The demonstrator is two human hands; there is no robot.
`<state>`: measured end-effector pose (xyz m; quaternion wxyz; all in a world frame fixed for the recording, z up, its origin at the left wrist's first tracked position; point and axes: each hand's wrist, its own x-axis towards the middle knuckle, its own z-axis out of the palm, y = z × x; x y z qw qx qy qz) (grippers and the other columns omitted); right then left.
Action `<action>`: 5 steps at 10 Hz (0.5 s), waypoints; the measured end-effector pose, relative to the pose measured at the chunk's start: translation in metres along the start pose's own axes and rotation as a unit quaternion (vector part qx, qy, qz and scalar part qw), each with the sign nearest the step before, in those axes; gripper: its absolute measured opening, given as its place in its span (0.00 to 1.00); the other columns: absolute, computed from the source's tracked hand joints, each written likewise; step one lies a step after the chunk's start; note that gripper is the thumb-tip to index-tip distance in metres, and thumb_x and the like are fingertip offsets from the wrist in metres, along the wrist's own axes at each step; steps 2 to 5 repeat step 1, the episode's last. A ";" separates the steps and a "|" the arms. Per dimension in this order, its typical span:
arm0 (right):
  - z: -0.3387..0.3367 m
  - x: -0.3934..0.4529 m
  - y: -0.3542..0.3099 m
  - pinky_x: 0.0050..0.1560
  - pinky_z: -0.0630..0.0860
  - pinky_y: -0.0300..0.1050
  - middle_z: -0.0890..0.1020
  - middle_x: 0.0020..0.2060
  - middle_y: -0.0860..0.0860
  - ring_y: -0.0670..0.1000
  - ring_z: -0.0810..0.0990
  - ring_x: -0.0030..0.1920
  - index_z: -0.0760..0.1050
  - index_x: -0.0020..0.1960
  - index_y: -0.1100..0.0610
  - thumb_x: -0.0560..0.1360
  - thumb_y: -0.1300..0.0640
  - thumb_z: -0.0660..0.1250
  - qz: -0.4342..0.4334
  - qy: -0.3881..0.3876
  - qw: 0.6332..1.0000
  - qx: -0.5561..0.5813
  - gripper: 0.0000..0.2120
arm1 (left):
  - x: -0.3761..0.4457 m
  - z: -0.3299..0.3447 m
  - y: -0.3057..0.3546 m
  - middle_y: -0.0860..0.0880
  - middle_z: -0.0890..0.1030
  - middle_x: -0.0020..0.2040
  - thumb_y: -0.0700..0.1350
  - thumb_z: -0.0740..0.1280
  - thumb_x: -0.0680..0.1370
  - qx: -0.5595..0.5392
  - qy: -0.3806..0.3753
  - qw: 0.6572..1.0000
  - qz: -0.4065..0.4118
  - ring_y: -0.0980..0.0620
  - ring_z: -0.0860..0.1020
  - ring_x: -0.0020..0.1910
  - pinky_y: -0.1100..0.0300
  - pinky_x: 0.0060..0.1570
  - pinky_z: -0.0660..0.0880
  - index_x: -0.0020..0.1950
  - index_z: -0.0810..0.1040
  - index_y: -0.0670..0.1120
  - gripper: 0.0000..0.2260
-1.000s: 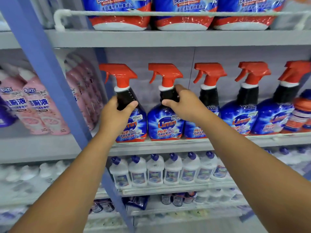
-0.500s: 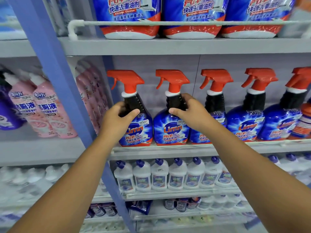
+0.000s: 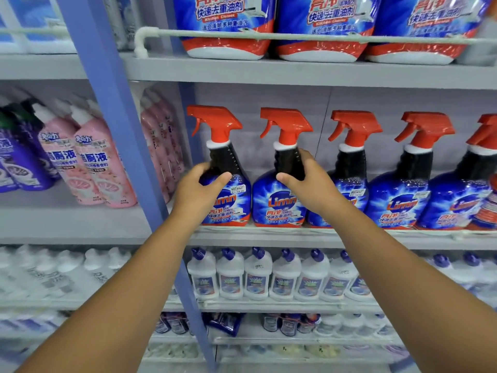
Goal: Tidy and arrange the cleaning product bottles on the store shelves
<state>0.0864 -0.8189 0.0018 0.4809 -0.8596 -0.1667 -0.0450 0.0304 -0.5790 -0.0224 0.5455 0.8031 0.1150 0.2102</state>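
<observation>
Here, the left hand (image 3: 197, 188) wraps the dark neck of the leftmost blue, red-triggered plastic spray bottle (image 3: 227, 184) and the right hand (image 3: 309, 184) grips its neighbour (image 3: 278, 195) — both bottles upright on the grey metal shelf (image 3: 349, 236).

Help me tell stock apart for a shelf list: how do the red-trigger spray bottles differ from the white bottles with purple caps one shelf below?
The spray bottles are blue with red trigger heads; the white bottles have small purple caps. The spray bottles are taller and wider; the white ones are squat and packed tighter. Left hand and right hand each grip a spray bottle's neck; no white bottle is touched. Both rows stand upright, labels forward.
</observation>
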 end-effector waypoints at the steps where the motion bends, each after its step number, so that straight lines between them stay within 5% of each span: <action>1: 0.001 -0.005 -0.001 0.61 0.69 0.42 0.71 0.66 0.50 0.50 0.74 0.63 0.67 0.74 0.49 0.77 0.51 0.72 0.011 0.059 0.998 -0.005 0.28 | -0.007 -0.004 -0.003 0.60 0.83 0.55 0.53 0.74 0.77 -0.017 0.009 1.000 0.001 0.62 0.82 0.52 0.54 0.55 0.82 0.63 0.79 0.58 0.15; 5: 0.001 -0.005 -0.001 0.61 0.69 0.42 0.71 0.66 0.50 0.50 0.74 0.63 0.67 0.74 0.49 0.77 0.51 0.72 0.011 0.059 0.998 -0.005 0.28 | -0.007 -0.004 -0.003 0.60 0.83 0.55 0.53 0.74 0.77 -0.017 0.009 1.000 0.001 0.62 0.82 0.52 0.54 0.55 0.82 0.63 0.79 0.58 0.15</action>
